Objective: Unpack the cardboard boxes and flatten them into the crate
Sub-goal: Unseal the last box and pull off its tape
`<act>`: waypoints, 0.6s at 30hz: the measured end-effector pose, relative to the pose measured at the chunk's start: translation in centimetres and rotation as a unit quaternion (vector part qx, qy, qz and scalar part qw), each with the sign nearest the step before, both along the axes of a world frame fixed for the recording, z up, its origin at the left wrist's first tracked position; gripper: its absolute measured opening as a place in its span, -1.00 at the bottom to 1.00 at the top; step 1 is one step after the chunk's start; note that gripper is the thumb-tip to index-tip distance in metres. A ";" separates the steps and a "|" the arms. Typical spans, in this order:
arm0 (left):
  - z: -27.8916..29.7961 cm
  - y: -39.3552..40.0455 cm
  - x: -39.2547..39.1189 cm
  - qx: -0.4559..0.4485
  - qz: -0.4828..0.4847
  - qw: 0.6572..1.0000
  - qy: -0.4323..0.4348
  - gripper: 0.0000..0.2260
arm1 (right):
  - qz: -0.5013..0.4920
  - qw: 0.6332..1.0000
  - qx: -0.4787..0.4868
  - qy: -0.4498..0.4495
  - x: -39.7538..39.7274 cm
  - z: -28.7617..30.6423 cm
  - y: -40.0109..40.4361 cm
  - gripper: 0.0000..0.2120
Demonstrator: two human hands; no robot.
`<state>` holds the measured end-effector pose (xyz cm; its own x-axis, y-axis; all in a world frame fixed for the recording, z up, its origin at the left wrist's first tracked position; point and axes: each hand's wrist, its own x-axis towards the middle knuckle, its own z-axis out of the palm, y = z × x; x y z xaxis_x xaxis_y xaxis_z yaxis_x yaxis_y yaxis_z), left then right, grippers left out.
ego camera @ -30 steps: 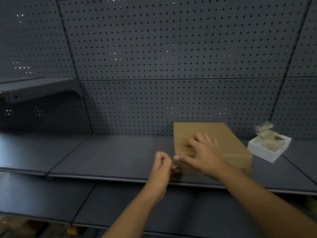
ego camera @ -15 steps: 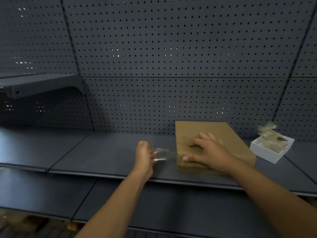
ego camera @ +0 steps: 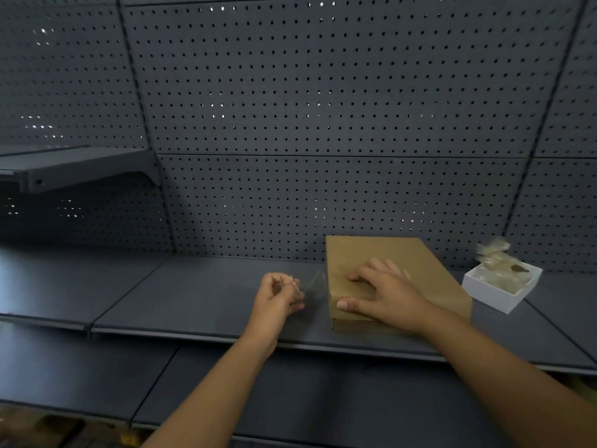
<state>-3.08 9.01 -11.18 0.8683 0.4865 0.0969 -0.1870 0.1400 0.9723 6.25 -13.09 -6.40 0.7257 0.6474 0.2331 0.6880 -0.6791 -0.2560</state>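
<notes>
- Dark grey pegboard (ego camera: 323, 92) fills the background in front of you, its panels split by vertical posts, with small glints of light showing through some holes.
- At the far left, a short bracketed shelf (ego camera: 74, 166) juts out from the pegboard, higher than the level you are working at.
- Below it runs the long grey shelf (ego camera: 193, 295) that carries everything, with a lower shelf (ego camera: 323, 399) nearer to you.
- Your left hand (ego camera: 277, 302) hovers over the long shelf just left of the box, fingers curled and pinched on a strip of clear tape (ego camera: 310, 286) that stretches toward the box's left edge; the strip is blurred, so you cannot tell whether its far end is attached to the box.
- Right of that hand, the flat brown cardboard box (ego camera: 403, 263) lies closed on the long shelf, its far end close to the pegboard.
- Your right hand (ego camera: 384, 295) rests palm down on the near half of the box top, fingers spread, thumb along the near left corner, gripping nothing.
- Further right, apart from the box, a small white open carton (ego camera: 494, 295) sits on the same shelf, filled with crumpled clear wrapping (ego camera: 494, 257).
</notes>
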 end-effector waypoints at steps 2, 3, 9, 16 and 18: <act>0.2 -0.4 0.0 0.012 0.013 1.000 -0.018 -0.95 | 0.000 1.000 0.005 0.016 -0.1 0.2 -0.1 -0.16; 0.4 -0.6 0.0 0.016 0.023 0.999 -0.029 -0.93 | 0.002 1.000 0.011 0.026 -0.1 0.3 -0.1 -0.18; 3.5 -0.8 -0.8 -0.013 0.100 0.987 -0.122 -0.60 | 0.008 0.974 0.183 0.129 0.3 0.7 -0.7 -0.57; 6.7 -2.2 -0.6 -0.028 0.088 0.978 -0.186 -0.82 | 0.055 0.936 0.305 0.165 -0.8 1.0 0.7 -0.73; 7.2 -2.7 -0.3 -0.013 0.068 0.981 -0.179 -0.82 | 0.086 0.899 0.368 0.221 -1.8 2.1 1.4 -0.70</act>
<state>-3.40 6.35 -4.00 0.7072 0.6028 0.3694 -0.5346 0.1141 0.8374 4.45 -11.70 -4.34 0.7567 0.5474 0.3575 0.4866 -0.1063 -0.8671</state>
